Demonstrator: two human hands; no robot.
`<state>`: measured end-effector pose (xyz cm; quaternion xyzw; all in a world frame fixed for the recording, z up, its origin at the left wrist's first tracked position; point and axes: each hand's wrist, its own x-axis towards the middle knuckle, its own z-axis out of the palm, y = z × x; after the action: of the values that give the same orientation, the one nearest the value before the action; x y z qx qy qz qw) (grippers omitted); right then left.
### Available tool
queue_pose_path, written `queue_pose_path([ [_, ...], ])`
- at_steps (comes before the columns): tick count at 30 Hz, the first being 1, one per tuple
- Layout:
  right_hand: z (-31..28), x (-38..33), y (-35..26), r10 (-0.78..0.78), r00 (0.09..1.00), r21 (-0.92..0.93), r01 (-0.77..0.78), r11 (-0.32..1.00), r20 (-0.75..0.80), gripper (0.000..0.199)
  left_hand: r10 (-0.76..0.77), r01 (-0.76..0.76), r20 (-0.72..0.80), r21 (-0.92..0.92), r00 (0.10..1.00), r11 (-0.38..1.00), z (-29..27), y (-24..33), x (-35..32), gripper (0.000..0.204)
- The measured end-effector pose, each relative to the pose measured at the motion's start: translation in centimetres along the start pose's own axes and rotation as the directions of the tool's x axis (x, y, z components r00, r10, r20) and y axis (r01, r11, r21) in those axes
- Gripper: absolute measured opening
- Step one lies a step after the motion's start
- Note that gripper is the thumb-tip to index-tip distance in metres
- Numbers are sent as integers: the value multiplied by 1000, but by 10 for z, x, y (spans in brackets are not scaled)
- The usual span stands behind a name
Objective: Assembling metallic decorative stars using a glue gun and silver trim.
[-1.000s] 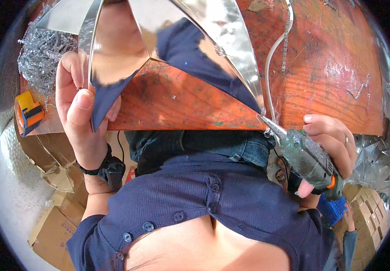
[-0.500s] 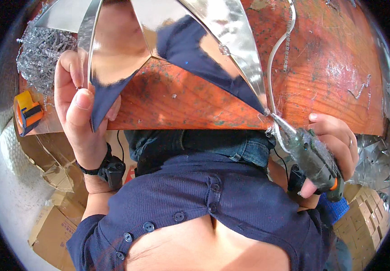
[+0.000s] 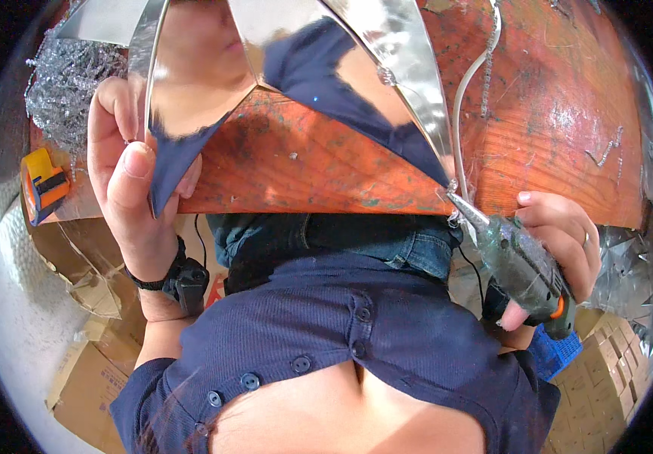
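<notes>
While cardboard boxes (image 3: 88, 363) crowd the floor at lower left and silver scraps (image 3: 62, 76) pile on the far left of the worn red table (image 3: 553, 113), an orange tape measure (image 3: 44, 184) sits near its left edge. Mirror panels (image 3: 409, 68) stand on the table, reflecting the person's shirt. Left hand (image 3: 133, 181) is closed round the near edge of one panel, thumb pressed on its face. Right hand (image 3: 561, 242) is wrapped round a glue gun (image 3: 519, 261), its nozzle touching the lower corner of a panel at the table's edge. A white cord (image 3: 466, 91) runs up behind. Panel tops are cut off by the frame
</notes>
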<state>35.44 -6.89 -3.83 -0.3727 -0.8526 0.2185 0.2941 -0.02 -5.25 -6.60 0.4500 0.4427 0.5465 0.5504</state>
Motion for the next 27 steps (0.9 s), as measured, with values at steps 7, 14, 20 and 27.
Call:
queue_pose_path([
  [7,3,-3,-3,33,997,-31,-35,999,-71,68,-10,10,-43,-9,999,1000,5,0,0,33],
  [14,2,-8,0,31,998,30,-29,999,-53,69,9,-10,8,3,1000,1000,0,0,3,31],
  [20,1,-10,4,41,998,25,-40,999,-52,71,-31,35,-89,48,996,998,7,4,1,32],
  [27,22,-7,1,64,960,52,-52,997,-271,74,9,-9,-23,-1,1000,1000,0,0,0,32],
])
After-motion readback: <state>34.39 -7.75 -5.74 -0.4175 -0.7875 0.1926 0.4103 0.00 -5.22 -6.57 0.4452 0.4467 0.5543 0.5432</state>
